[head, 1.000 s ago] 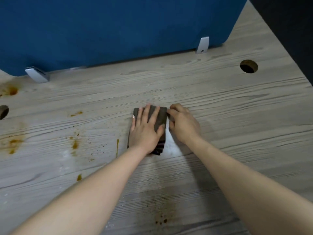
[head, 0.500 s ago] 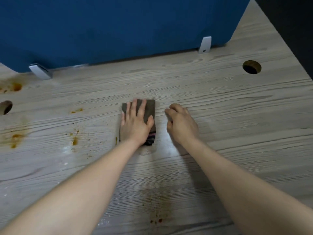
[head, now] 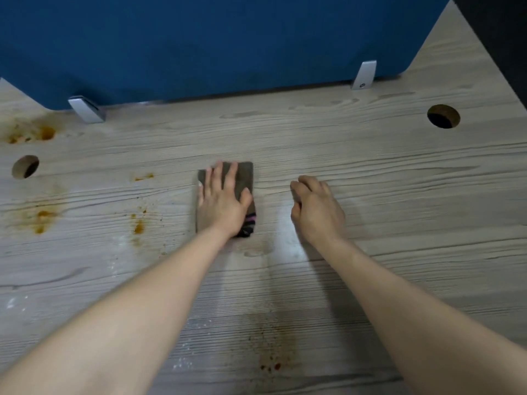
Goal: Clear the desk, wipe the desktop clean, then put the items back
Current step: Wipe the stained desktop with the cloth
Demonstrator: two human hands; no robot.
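Item: folded cloth (head: 242,178) — grey-brown, with a pink-and-dark striped end toward the person. It lies flat on the tabletop (head: 370,195) near the middle, and has been shifted leftward over the past second, away from where it was pinched at its right edge.

Left hand (head: 221,202): laid flat on the cloth, fingers spread and straight, palm pressing down. The cloth is driven by this hand alone.

Right hand (head: 316,209): released from the cloth's edge, now well apart from it to the right. Fingers are loosely curled, nothing is held, and the knuckles rest on or just above the tabletop — which of the two cannot be told.

Surface condition: a pale wet sheen is seen between the hands and just near of the cloth. Orange-brown stains (head: 138,225) remain to the left of the cloth, with larger blotches (head: 42,218) further left and another (head: 31,134) by the rear corner. Dark specks (head: 269,364) remain near the person.

Fixtures: blue divider panel (head: 214,44) on metal clamps (head: 87,108), two cable holes (head: 443,116).

Assessment: nothing movable is seen but the cloth, so clearing is judged done; a one-handed wiping stroke toward the left-hand stains appears to be under way. Most stains are untouched, so wiping is judged early, and putting items back is not yet due.
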